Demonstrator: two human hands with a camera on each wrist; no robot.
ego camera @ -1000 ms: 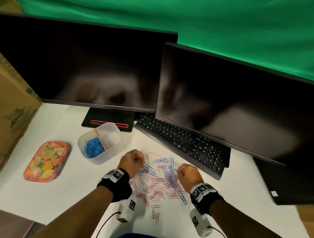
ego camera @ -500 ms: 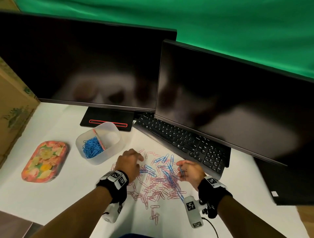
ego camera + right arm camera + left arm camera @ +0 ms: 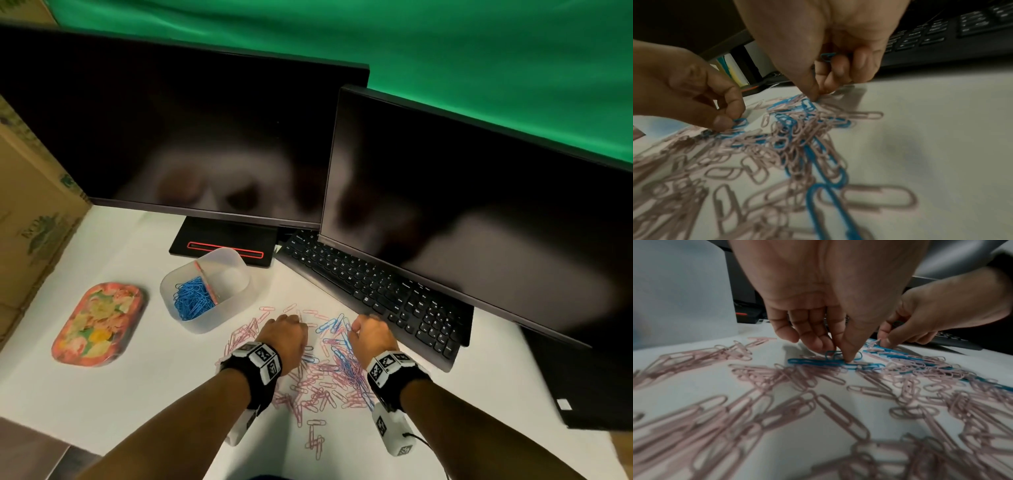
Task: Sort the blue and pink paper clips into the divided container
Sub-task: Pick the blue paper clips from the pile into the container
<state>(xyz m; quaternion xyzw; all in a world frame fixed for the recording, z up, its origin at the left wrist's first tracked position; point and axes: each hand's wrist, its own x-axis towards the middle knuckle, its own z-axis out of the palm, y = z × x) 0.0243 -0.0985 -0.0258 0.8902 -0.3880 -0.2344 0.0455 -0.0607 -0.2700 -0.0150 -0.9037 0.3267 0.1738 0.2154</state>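
Note:
A pile of pink and blue paper clips point(image 3: 325, 377) lies spread on the white table. My left hand point(image 3: 840, 354) is low over its far left part, thumb and forefinger pinching a blue clip point(image 3: 833, 353) that lies on the table. My right hand point(image 3: 819, 95) reaches into the far right part, thumb tip down among the clips, while its curled fingers hold a blue clip point(image 3: 827, 56). The divided container point(image 3: 236, 263) stands far left of the pile. Its left compartment holds several blue clips point(image 3: 193, 298); its right compartment shows a bare floor.
A black keyboard point(image 3: 376, 291) lies just beyond my right hand, partly under the right monitor point(image 3: 479, 205). A second monitor point(image 3: 171, 137) and its stand point(image 3: 222, 240) are behind the container. A floral tray point(image 3: 97, 322) sits at the left, by a cardboard box point(image 3: 30, 205).
The right hand, turned palm up with blue clips half a second ago, has rolled back down onto the pile. The left hand has shifted slightly forward and now pinches a blue clip.

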